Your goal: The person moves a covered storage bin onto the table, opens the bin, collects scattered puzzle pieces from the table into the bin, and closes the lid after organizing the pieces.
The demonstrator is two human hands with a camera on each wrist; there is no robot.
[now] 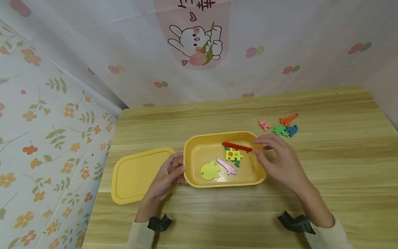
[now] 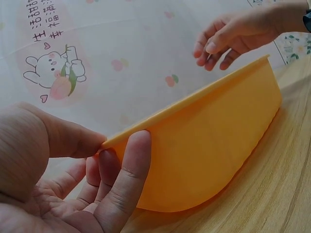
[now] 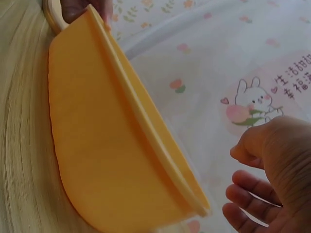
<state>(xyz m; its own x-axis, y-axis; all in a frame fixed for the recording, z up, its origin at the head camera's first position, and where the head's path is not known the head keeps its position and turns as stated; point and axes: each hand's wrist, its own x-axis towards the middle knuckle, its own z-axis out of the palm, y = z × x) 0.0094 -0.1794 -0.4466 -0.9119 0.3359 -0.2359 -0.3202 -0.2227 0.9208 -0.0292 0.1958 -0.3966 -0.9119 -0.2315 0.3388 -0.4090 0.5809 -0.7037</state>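
Guess we're sorting pieces (image 1: 233, 154): left hand (image 1: 168, 175) pinches the tub (image 1: 199, 151), right hand (image 1: 281, 162) has fingers apart, next needs a careful pinch.

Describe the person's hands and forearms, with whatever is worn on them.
The left hand and right hand are bare, without gloves. The left sleeve and right sleeve are pale cream. A dark, angular device sits at each wrist: left device, right device.
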